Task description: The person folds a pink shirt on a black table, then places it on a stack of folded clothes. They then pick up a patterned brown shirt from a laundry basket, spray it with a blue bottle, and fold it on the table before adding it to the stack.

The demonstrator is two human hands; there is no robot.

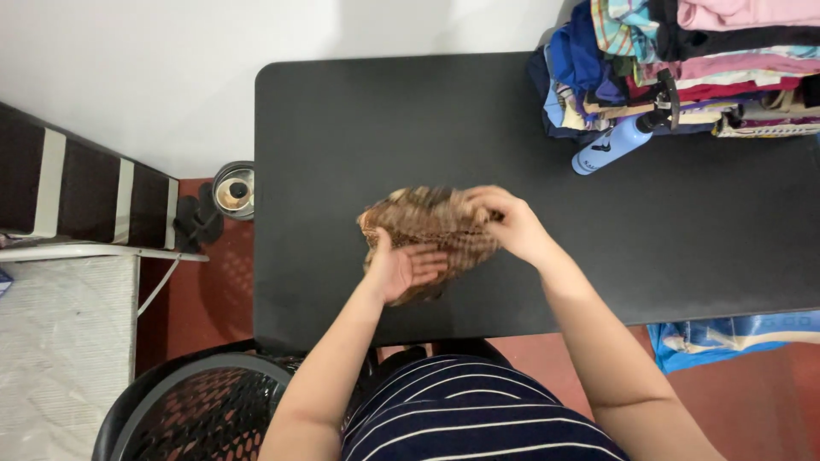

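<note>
1. My left hand (403, 269) lies flat and open, palm pressing the lower edge of the brown checked cloth (431, 224) on the black tabletop (359, 119).
2. The cloth looks partly folded into a small bundle, not yet neat.
3. My right hand (510, 224) pinches its upper right edge, grip closed on the fabric.
4. A stack of folded clothes (692, 64) sits far right.

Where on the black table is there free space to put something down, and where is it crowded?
The black table is bare along its far left, behind the brown checked cloth that the left hand and right hand hold, and at the near right. The far right corner is crowded: a pile of folded clothes and a blue bottle.
</note>
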